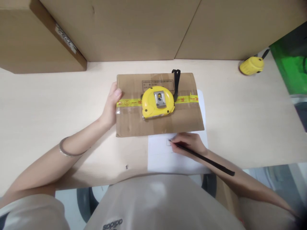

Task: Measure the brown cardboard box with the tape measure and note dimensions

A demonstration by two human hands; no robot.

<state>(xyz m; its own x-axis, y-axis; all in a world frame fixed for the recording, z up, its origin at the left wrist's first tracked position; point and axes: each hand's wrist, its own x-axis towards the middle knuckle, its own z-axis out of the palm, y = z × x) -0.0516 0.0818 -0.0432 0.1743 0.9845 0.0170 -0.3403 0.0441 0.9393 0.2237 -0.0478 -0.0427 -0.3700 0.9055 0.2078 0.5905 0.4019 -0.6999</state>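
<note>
My left hand (111, 105) grips the left side of a brown cardboard box (133, 123), with the thumb over its edge and the other fingers hidden. A yellow tape measure (150, 100) with a metal clip and a black wrist strap (177, 83) lies on the box, across a band of yellow printed tape (182, 99). Just below the box, my right hand (192, 143) is closed around a long black pencil (208, 160). The pencil's tip touches a white sheet of paper (159, 161) beside a small drawn rectangle (168, 142). The box covers the upper part of the sheet.
Large cardboard boxes (134, 32) line the back of the pale table (240, 121). Another box (31, 38) with a written label stands at the left. A second yellow tape measure (251, 65) is at the back right, near a green surface (291, 68).
</note>
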